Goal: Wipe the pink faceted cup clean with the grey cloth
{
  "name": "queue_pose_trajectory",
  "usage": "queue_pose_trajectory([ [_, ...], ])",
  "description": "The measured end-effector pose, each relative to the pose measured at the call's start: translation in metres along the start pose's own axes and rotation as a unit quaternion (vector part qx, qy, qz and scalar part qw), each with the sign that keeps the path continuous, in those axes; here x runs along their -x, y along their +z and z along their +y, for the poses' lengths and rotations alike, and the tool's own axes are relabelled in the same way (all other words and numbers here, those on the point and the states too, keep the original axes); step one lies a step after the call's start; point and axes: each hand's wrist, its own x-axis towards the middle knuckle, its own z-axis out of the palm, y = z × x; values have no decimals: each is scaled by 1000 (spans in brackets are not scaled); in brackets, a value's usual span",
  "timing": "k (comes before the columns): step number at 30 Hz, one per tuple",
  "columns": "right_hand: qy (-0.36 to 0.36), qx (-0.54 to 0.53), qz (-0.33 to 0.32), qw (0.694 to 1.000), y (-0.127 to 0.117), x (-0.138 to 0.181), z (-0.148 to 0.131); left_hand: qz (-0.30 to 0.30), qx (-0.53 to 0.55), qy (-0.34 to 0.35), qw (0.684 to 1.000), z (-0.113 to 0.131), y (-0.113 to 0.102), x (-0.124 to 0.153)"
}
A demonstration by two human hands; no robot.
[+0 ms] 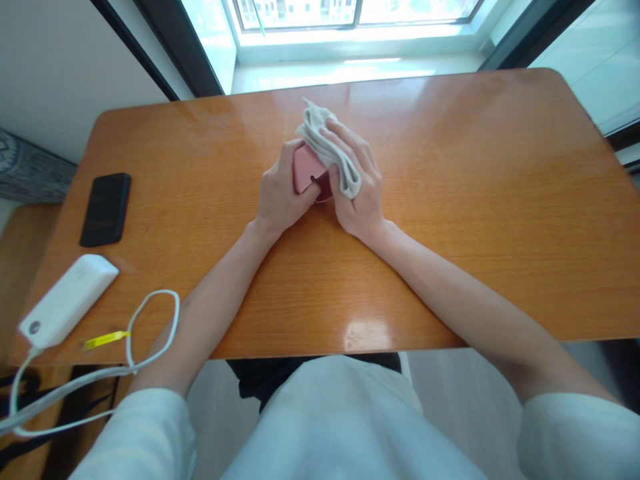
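In the head view, my left hand (281,187) grips a small pink object (307,168) by its left side, with the thumb at a notch in its near edge. The object looks like a small box or holder; its exact kind I cannot make out. My right hand (363,183) is closed on a folded light grey cloth (320,133), which lies against the top and right side of the pink object. Fingers and cloth hide much of the object. Both hands are over the far middle of the wooden table (450,200).
A black phone (105,209) lies at the table's left. Nearer, a white power bank-like device (70,300) has a white cable (75,383) running from it, looping beside my left forearm. The cable carries a yellow tag (106,340). A window (355,17) stands beyond the far edge.
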Motion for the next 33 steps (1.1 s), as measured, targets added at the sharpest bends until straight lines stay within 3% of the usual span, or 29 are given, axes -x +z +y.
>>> queue_pose_trajectory([
  [3,48,-12,17,999,0,0,3,-5,-7,4,1000,0,0,-1],
  [8,-35,7,-31,999,-2,2,-4,-18,-3,-17,1000,1,-2,1],
  [14,44,3,16,999,2,0,3,2,-12,-1,1000,-1,2,-1],
  [19,-15,9,-31,999,0,2,-3,-17,-3,-2,1000,-2,1,-1],
  [25,49,2,17,999,3,-1,3,-24,-12,-15,1000,-1,-1,-1],
  [30,-10,15,-31,999,-1,1,-6,-35,-6,-23,999,-6,0,0],
  [33,16,-5,-10,1000,1,-1,-2,-17,-2,-15,1000,-10,4,-1],
])
